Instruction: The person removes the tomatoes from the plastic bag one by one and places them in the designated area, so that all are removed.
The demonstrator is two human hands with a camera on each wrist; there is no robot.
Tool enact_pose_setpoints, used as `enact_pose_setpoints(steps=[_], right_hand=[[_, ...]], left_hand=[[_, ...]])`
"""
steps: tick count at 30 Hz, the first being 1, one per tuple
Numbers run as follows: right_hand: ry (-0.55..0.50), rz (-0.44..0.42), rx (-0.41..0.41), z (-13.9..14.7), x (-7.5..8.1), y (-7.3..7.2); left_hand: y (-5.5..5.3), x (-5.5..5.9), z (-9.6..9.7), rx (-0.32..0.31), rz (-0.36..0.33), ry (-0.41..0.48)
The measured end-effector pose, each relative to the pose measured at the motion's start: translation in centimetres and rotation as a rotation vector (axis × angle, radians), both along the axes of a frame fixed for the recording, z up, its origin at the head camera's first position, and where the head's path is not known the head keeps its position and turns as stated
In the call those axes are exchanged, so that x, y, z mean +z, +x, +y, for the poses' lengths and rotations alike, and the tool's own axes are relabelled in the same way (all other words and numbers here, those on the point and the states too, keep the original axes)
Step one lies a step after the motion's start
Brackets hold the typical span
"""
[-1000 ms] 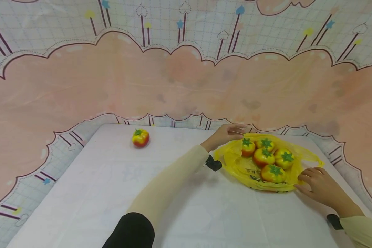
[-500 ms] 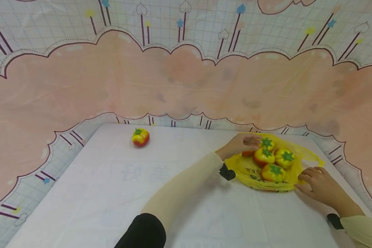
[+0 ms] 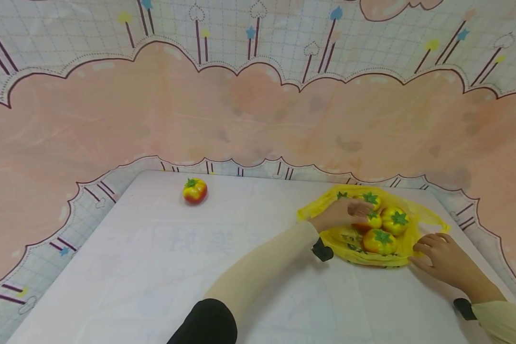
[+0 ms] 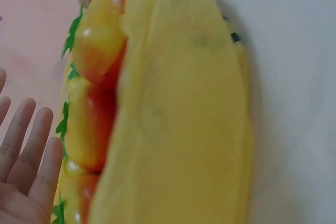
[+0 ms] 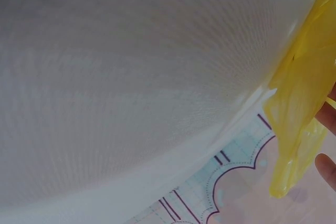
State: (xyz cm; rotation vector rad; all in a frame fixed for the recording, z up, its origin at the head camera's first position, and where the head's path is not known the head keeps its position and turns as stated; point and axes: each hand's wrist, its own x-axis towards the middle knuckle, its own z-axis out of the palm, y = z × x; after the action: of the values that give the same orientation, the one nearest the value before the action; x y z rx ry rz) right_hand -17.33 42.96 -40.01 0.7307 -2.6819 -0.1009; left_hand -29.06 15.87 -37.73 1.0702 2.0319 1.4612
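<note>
A yellow plastic bag (image 3: 352, 255) lies spread open on the right of the table, with several red-and-yellow tomato-like fruits (image 3: 379, 241) in it, green star-shaped leaves on top. My left hand (image 3: 341, 212) reaches over the bag from its left side and hides parts of two fruits. In the left wrist view its fingers (image 4: 39, 140) are straight and spread beside the fruits, the palm holding nothing. My right hand (image 3: 445, 263) holds the bag's right edge, fingers bent. At the side of the right wrist view, fingertips (image 5: 328, 116) lie against the yellow plastic.
One more such fruit (image 3: 195, 191) sits alone at the back left of the white table (image 3: 155, 267). Behind the table's far edge hangs a patterned pink cloth (image 3: 241, 124). A bag handle (image 3: 438, 222) trails toward the table's right edge.
My left hand has moved from the bag's back left edge rightward and toward me, over the fruits. The back-left fruit it covered half a second ago shows its leaves again. My right hand has stayed put.
</note>
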Motion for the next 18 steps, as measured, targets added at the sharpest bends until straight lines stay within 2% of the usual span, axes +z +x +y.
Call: enact_pose_setpoints(steps=[3,12,18], right_hand=[[0.004,0.002,-0.003,0.0,-0.1,0.1],[0.013,-0.015,-0.014,-0.1,0.2,0.2],[0.009,-0.007,-0.006,-0.1,0.3,0.1]], left_hand=[[0.3,-0.4,0.3,0.01,-0.025,-0.004],[0.9,-1.8,1.0,-0.013,-0.008,-0.053],[1.3,-1.9,1.1,-0.007,0.029,-0.116]])
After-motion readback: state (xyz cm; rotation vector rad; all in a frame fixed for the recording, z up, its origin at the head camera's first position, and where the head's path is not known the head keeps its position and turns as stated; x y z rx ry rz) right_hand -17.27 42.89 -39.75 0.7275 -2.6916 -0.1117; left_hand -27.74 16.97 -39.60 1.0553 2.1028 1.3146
